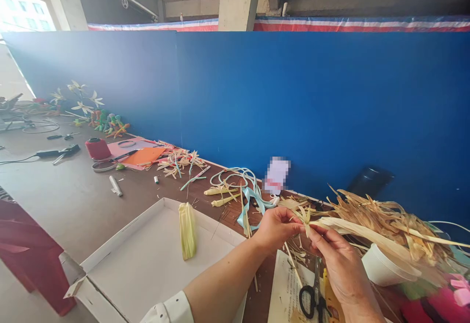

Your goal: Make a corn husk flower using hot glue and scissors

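Above the table my left hand pinches a small corn husk flower with pale pointed petals between thumb and fingers. My right hand is closed in a pinch on the base of the same flower, fingertips close to the left ones. A long pale husk strip runs rightward behind the right hand; whether it joins the flower I cannot tell. Below the hands lie black-handled scissors on a printed paper sheet, beside a yellow tool partly hidden by my right wrist.
A white open box with a folded green husk stands at left. Dried husks and a white cup are on the right. Blue cord, a red thread spool and finished flowers line the blue partition.
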Available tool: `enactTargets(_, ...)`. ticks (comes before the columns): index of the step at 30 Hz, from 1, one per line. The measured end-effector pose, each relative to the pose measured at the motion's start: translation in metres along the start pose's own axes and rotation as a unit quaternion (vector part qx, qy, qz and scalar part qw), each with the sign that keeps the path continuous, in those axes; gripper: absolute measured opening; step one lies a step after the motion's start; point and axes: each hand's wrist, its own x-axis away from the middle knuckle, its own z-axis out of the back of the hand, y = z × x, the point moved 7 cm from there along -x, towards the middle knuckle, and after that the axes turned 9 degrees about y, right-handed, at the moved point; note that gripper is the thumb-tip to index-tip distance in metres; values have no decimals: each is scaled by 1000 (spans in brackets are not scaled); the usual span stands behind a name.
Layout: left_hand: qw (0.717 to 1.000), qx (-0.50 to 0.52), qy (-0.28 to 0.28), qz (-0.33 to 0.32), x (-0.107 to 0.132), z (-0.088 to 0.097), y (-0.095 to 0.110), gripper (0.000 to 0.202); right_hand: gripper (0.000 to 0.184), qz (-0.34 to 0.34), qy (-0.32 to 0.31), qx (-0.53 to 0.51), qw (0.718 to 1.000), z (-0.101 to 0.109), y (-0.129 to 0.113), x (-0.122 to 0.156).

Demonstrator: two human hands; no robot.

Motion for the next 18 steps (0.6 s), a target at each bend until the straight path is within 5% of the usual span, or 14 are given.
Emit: enactTargets(18, 996, 26, -48, 67, 5, -8, 5, 52, 33, -17, -98, -98, 990, -6, -4, 4)
